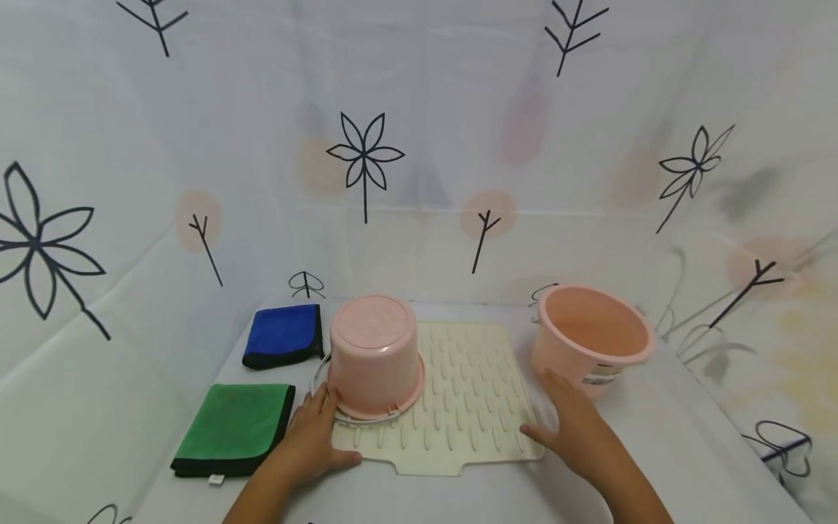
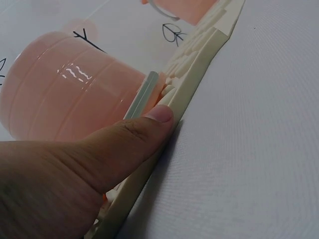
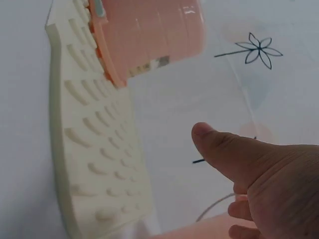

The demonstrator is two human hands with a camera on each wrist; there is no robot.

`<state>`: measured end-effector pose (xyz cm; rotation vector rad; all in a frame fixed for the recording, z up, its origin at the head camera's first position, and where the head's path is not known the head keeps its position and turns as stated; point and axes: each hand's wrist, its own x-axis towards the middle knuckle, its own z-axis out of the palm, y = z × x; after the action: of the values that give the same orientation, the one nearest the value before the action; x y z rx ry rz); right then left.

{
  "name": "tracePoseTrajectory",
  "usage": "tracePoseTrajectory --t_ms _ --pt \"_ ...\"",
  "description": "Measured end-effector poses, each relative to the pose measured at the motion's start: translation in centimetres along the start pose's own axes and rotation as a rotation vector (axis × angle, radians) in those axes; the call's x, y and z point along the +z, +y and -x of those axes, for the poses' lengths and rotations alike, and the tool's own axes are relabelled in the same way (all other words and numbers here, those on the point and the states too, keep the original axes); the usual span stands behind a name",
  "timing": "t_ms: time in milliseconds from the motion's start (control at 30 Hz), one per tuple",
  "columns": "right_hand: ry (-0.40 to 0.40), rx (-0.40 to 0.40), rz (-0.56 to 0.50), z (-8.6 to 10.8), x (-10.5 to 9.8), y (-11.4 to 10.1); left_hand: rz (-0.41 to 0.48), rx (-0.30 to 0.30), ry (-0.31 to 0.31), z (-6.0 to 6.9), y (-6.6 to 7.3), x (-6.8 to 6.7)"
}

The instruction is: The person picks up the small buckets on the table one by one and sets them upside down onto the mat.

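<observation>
A pink bucket [image 1: 374, 349] stands upside down on the left part of a cream draining board [image 1: 468, 407] with raised ridges. My left hand [image 1: 310, 440] is at the board's front left corner, fingers extended beside the bucket's rim. In the left wrist view its thumb [image 2: 134, 134] lies against the board's edge, next to the bucket's pale handle [image 2: 142, 94]. Off the board's right side, my right hand [image 1: 576, 433] is spread and holds nothing. Its fingertips are close to a second pink bucket [image 1: 556, 349], which stands upright; whether they touch it I cannot tell.
To the left lie a folded blue cloth [image 1: 283, 333] and a folded green cloth [image 1: 237, 421], both with black edging. All stand on a white table [image 1: 497, 498]. A white curtain [image 1: 425, 145] with plant drawings hangs behind and at both sides.
</observation>
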<state>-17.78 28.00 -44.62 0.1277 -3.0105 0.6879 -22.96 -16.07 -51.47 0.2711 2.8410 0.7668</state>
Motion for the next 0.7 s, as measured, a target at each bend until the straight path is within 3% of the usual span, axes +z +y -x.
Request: tracePoseTrajectory --t_ms 167,367,467,567,700 --pt "0.102 -0.041 0.08 -1.2 -2.5 -0.8 0.004 0.007 0.008 0.2 0.0 -0.3" --pt "0.332 -0.162 0.234 -2.9 -4.3 -0.1 0.013 0.005 0.004 -0.1 -0.3 0.1" --pt "0.404 -0.201 0.293 -3.6 -5.2 0.5 0.013 0.007 0.003 -0.1 -0.4 0.3" --pt "0.389 -0.189 0.336 -4.1 -6.2 1.0 0.013 0.006 0.001 -0.2 -0.5 0.4" --pt "0.287 -0.124 0.378 -4.7 -6.9 1.4 0.012 -0.001 -0.001 -0.2 -0.6 0.4"
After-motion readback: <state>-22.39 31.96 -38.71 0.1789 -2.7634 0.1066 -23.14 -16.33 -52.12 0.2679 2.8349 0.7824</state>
